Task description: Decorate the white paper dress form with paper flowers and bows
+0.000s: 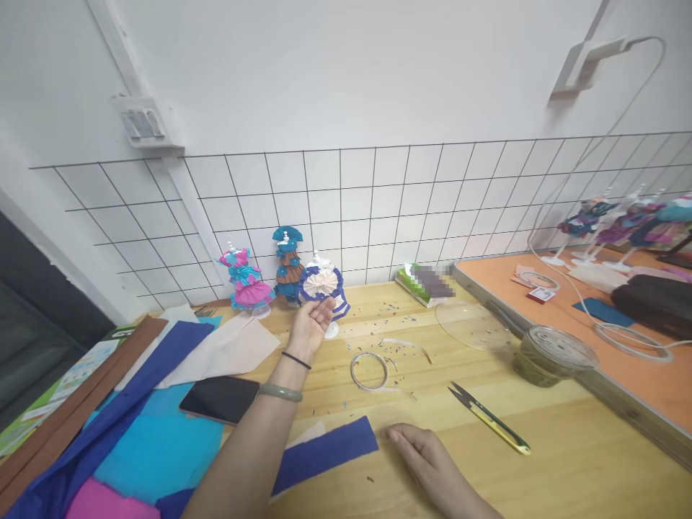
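My left hand [315,323] reaches forward, its fingers closed at the front of a miniature dress form [321,282] in a white and dark blue pleated paper dress. Part of the skirt and stand is hidden behind my fingers. Below, my right hand [424,454] rests on the table with fingers curled together; nothing shows in it. Just left of it lies a dark blue crepe paper strip [329,453] with a pale strip partly under it. Yellow-handled thread snips [489,418] lie to its right.
Two more dress forms, one pink [251,288] and one teal and brown [289,270], stand by the wall. Crepe sheets [156,447] and a phone [220,398] lie left. A tape ring [370,371], paper scraps, a clear disc [473,326] and a lidded tub [556,355] are rightward.
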A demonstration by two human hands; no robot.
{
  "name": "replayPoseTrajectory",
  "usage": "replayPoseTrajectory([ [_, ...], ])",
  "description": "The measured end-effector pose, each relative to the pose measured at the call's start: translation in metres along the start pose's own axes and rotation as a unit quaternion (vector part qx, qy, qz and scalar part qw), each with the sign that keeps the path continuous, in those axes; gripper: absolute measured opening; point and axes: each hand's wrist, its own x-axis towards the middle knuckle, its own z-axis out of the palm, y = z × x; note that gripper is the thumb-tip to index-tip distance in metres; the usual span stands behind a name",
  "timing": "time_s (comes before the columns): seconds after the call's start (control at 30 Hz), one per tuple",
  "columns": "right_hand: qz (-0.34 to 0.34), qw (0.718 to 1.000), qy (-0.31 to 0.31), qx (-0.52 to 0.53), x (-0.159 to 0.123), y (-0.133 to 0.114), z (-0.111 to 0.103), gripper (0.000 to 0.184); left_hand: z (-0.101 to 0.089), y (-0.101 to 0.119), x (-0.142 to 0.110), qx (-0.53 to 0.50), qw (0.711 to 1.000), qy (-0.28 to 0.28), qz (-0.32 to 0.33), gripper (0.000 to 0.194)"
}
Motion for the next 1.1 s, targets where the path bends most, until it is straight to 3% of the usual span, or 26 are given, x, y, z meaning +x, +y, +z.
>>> replayPoseTrajectory([
  [0.67,0.007,1.0,-0.009,-0.019,-0.001,0.002,-0.001,0.043,-0.004,-0.005,-0.012,0.071,0.997,0.002,0.003,0.004],
  [0.83,0.004,1.0,-0.007,-0.025,0.0,0.003,-0.001,0.044,-0.023,-0.01,-0.029,0.124,0.992,-0.003,-0.008,0.022],
  [1.1,0.017,0.999,0.008,-0.032,0.0,0.013,0.002,0.047,-0.078,-0.007,-0.077,0.26,0.965,0.016,0.02,0.036],
])
